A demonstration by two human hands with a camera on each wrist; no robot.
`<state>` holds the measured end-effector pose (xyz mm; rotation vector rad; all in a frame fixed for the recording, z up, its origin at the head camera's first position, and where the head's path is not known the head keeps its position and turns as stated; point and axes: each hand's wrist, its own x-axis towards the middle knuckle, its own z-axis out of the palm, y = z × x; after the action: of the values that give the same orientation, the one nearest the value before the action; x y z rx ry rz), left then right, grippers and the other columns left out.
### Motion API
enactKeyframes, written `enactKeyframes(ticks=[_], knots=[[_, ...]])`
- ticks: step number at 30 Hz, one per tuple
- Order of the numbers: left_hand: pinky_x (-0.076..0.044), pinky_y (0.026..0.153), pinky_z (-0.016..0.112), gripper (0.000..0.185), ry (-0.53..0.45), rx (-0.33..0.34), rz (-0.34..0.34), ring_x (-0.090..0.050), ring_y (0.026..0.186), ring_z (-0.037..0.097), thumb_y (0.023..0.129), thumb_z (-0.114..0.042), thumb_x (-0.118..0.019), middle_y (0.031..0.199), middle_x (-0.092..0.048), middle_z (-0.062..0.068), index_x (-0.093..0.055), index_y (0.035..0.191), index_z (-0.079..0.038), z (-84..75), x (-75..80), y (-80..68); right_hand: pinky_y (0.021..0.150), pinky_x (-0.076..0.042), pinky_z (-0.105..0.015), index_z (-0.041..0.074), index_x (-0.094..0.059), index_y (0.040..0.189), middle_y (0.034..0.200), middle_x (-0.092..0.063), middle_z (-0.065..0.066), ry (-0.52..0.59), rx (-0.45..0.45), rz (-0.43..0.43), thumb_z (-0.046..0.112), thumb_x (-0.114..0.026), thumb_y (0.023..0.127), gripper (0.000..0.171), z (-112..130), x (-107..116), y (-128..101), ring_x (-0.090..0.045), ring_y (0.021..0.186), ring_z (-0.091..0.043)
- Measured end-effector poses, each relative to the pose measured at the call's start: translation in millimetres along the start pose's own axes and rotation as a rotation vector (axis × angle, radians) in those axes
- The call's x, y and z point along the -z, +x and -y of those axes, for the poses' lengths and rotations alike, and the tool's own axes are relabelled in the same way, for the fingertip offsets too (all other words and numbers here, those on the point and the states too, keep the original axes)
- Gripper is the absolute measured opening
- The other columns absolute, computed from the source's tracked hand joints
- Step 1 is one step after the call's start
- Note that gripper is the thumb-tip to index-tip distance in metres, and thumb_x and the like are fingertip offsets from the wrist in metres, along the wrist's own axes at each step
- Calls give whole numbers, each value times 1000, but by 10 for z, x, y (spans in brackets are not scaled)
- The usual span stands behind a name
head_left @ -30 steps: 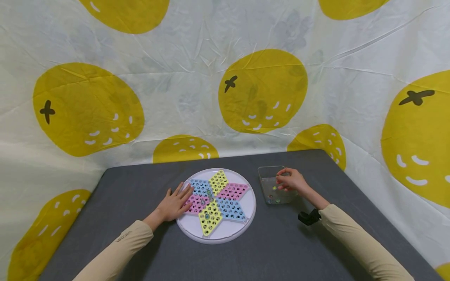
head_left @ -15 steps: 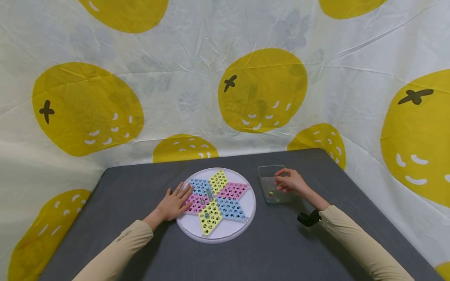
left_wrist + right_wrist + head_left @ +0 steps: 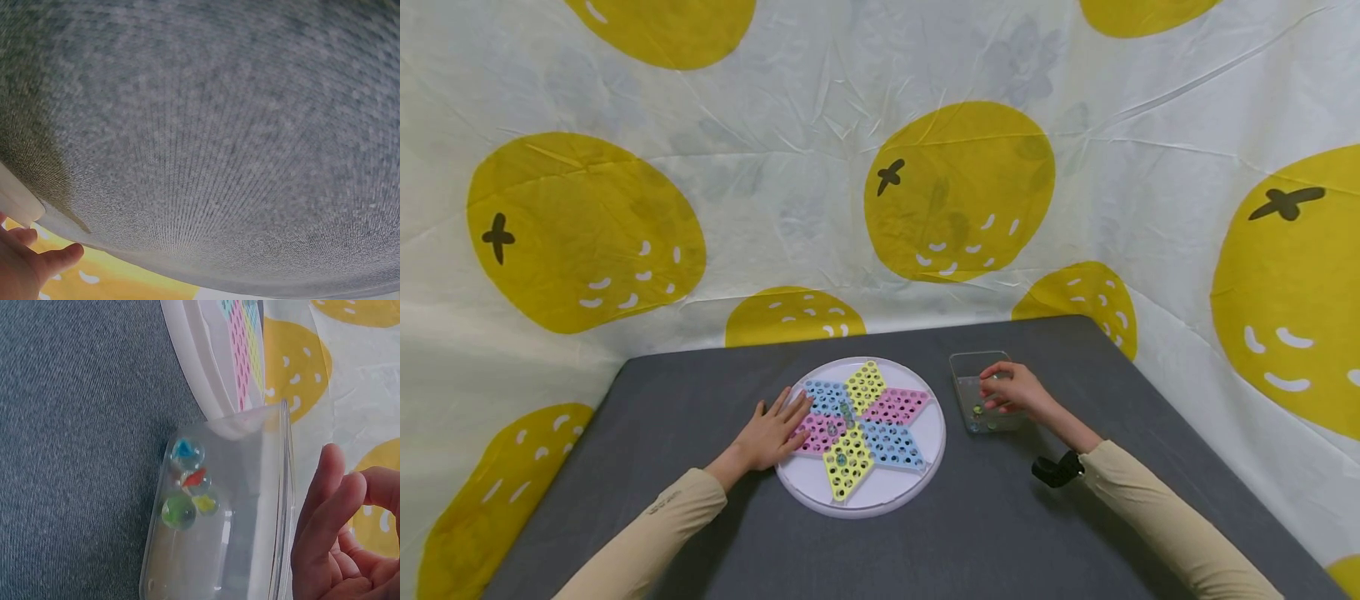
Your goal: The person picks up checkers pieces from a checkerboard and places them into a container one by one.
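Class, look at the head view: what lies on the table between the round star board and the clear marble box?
Nothing: only a narrow strip of bare grey table separates the star board from the clear box. The head view shows it; the right wrist view shows them close together.

Clear glossy plastic box (image 3: 250, 550), glass marbles (image 3: 187, 481)

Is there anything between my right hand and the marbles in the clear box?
Nothing visible. The right hand hovers over the open-topped clear box, fingers loosely curled and holding nothing. The marbles sit bunched at one end of the box's floor, uncovered, with no lid or other thing above them.
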<state>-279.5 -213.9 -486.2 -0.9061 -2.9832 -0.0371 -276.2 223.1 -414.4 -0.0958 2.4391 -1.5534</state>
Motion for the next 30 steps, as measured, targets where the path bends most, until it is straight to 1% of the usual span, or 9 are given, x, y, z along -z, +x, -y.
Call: enactKeyframes(ticks=[5, 9, 12, 17, 23, 25, 30], knots=[[-18, 99, 65, 62, -4, 24, 37, -9, 138, 33, 91, -50, -33, 150, -17, 4, -19, 143, -18, -11, 28, 4, 58, -52, -35, -6, -46, 116, 90, -65, -19, -5, 12, 14, 18, -54, 88, 38, 50, -55, -8, -67, 68, -22], [-18, 100, 65, 62, -1, 33, 50, -8, 139, 32, 91, -51, -32, 151, -16, 3, -18, 143, -19, -5, 33, 9, 56, -52, -34, -6, -47, 116, 91, -65, -22, -13, -2, 11, 19, -54, 87, 39, 94, -100, -21, -67, 68, -23], [-18, 99, 65, 62, -9, 30, 45, -8, 139, 32, 91, -51, -32, 151, -16, 4, -18, 143, -19, -4, 32, 10, 54, -51, -33, -5, -48, 115, 92, -65, -23, -11, -12, 10, 18, -54, 87, 36, 114, -131, -24, -66, 65, -21], [-18, 99, 66, 62, -17, 22, 35, -9, 138, 33, 91, -49, -33, 150, -17, 4, -19, 143, -18, -15, 36, 2, 51, -49, -31, -5, -49, 112, 87, -66, -20, -15, -16, 25, 17, -54, 87, 33, 116, -183, -12, -64, 59, -15], [-18, 98, 66, 62, -18, 17, 25, -10, 138, 34, 92, -48, -34, 150, -18, 4, -20, 143, -18, -12, 19, 4, 51, -50, -31, -4, -51, 110, 83, -67, -16, -25, -16, 32, 17, -55, 87, 32, 132, -253, -13, -65, 60, -18], [-18, 98, 66, 62, -19, 19, 27, -10, 138, 33, 91, -49, -33, 150, -17, 4, -19, 143, -18, -9, 16, 2, 50, -49, -30, -4, -51, 109, 82, -67, -15, -19, -18, 32, 18, -56, 86, 32, 180, -278, -45, -65, 60, -18], [-18, 99, 66, 62, -14, 21, 26, -10, 138, 33, 91, -50, -32, 151, -16, 3, -18, 143, -19, 4, 6, -3, 51, -50, -30, -3, -51, 108, 78, -67, -11, -7, -11, 45, 20, -58, 85, 33, 209, -323, -56, -65, 60, -19]])
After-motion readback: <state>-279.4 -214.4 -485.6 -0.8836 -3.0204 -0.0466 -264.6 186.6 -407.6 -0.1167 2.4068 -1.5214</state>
